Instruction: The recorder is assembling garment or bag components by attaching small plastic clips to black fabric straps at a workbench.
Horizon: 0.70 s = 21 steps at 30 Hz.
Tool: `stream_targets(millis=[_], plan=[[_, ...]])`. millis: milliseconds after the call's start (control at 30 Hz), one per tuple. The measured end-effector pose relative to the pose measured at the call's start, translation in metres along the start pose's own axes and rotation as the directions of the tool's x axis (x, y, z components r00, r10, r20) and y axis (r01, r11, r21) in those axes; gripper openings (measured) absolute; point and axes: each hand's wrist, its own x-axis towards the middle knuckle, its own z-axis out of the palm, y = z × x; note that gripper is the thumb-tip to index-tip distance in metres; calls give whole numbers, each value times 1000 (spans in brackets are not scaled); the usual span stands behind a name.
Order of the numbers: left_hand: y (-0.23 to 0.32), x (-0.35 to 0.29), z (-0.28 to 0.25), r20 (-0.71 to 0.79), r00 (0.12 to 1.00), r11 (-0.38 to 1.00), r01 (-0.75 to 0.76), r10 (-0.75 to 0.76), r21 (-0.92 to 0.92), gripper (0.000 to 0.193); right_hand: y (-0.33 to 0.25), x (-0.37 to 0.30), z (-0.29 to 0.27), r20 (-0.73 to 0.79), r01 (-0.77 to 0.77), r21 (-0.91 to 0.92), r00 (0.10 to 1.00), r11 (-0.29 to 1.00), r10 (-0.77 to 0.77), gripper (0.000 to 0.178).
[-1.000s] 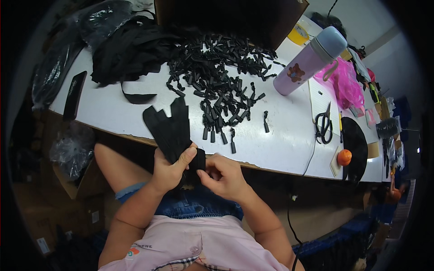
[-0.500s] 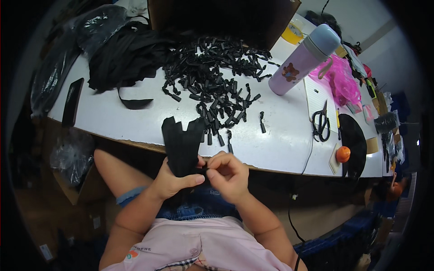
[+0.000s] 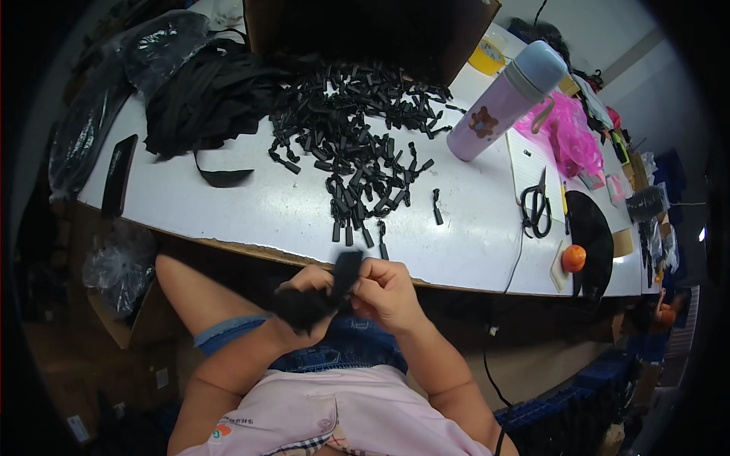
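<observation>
Just off the table's near edge, my left hand [image 3: 310,278] is closed around a bundle of black fabric strips [image 3: 295,305], blurred by motion. One strip [image 3: 348,267] stands up out of the bundle, between the two hands. My right hand [image 3: 394,298] pinches at this strip's side with thumb and fingertips. Whether anything smaller sits between those fingertips is hidden. Beyond my hands, a heap of small black cord-and-tab pieces, like zipper pulls [image 3: 351,199], spreads over the white table [image 3: 281,220].
At the back left lie black straps [image 3: 201,99] and a phone-like black slab [image 3: 120,175]. A dark-lined box [image 3: 365,38] stands behind the heap. To the right are a lilac bottle [image 3: 494,110], black scissors [image 3: 537,207], an orange fruit [image 3: 573,258] and a pink bag [image 3: 574,140].
The bundle, fanned upward before, is now turned down and bunched in my left hand. A strip now rises beside my right fingers. My right hand has shifted only slightly.
</observation>
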Motion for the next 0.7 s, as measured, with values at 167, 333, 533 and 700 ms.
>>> stream_targets(millis=[167,333,533,700], plan=[[7,17,-2,17,895,708,364,-446,-605,17,-36,36,-12,202,159,-979,641,-128,-741,6],[12,18,-6,70,854,707,469,-515,-530,18,-50,39,-21,141,72,-986,848,-153,-511,10],[7,19,-1,14,880,772,425,-476,-472,14,-43,19,-26,-104,293,-858,704,421,-703,19],[10,22,0,-52,890,806,384,-453,-450,13,-13,6,6,-210,354,-377,868,856,-451,12]])
